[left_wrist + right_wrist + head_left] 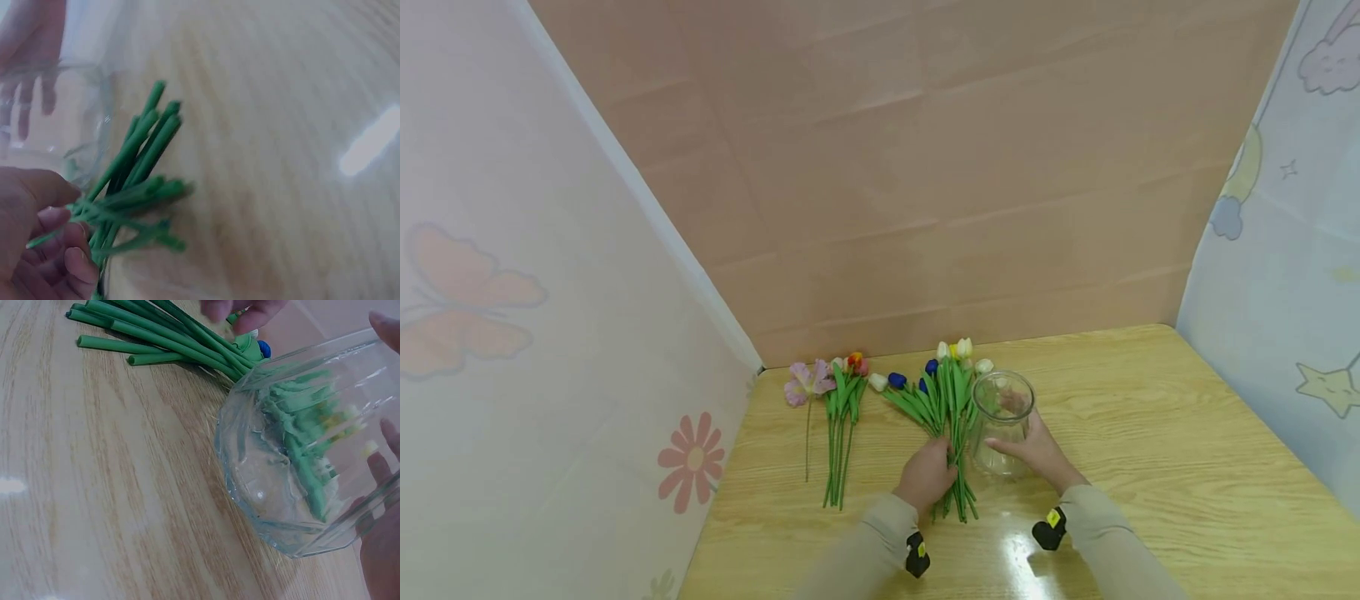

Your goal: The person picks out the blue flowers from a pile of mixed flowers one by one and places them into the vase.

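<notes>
My left hand (928, 473) grips the green stems of a bunch of artificial tulips (951, 396) with white, blue and yellow heads. Their cut stem ends (150, 140) stick out past the fingers in the left wrist view. Just to the right, a clear glass vase (1002, 429) stands with its mouth up. My right hand (1036, 448) holds the vase from its right side, thumb in front and fingers behind the glass. Through the faceted base (269, 506) in the right wrist view, green leaves show blurred. The stems lie close beside the vase.
Left of the bunch, several tulips (842, 433) with red, orange and pink heads lie on the wooden table (1150, 467). A single pink-purple flower (810, 383) on a thin stem lies farther left. A brown backdrop (925, 208) rises behind the table, with printed panels at both sides.
</notes>
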Demonstrator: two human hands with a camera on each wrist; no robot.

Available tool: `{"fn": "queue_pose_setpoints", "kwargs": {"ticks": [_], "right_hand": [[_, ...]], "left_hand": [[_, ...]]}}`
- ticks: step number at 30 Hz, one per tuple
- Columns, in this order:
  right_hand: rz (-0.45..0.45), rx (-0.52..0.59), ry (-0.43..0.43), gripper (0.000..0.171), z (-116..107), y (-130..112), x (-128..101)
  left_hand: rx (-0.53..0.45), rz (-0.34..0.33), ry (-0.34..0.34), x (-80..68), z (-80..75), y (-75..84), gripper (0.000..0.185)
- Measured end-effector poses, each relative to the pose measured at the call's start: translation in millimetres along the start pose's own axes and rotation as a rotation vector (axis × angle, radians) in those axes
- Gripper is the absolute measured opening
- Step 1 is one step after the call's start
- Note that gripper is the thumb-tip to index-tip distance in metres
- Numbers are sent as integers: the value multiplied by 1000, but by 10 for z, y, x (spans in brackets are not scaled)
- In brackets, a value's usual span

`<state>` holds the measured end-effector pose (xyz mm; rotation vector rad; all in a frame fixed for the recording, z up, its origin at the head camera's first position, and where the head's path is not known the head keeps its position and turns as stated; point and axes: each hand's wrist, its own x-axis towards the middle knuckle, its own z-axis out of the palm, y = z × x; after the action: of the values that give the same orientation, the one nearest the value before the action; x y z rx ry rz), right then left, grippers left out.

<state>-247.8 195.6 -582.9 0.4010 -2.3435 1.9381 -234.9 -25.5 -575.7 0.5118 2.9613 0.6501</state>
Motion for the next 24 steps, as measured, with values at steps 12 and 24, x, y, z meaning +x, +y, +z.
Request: {"fn": "queue_pose_setpoints", "kwargs": {"ticks": [12,24], "right_hand": [[1,22,-5,84,-6,31,3],[18,11,-5,85,-6,32,9]], "left_hand": [[-13,-49,27,-57,143,7,14],[-513,-80,11,-124,87,-52,7]]}}
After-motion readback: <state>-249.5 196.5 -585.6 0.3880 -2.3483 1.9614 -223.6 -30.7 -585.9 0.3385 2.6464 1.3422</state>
